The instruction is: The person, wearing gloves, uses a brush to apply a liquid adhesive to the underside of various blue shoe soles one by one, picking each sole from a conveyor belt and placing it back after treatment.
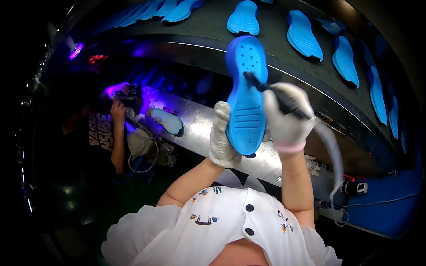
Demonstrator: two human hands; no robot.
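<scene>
A bright blue shoe sole [246, 111] is held up in front of me, its toe end pointing away. It has small holes near the toe and ridges across the heel half. My left hand [220, 137], in a whitish knit glove, grips it by the left edge near the heel. My right hand [290, 113], in a white glove with a pink cuff, is closed round a black-handled brush [284, 99]. The brush's dark tip is at the sole's upper middle. A pale, see-through hose [330, 148] hangs behind my right hand.
Beyond my hands, a dark conveyor belt [270, 42] carries several blue soles [304, 35]. A metal ledge [197, 119] runs below it, with a pale sole [167, 121] on it. At left, a co-worker in a dark shirt [100, 133] works under purple light. A cable [381, 202] crosses the right.
</scene>
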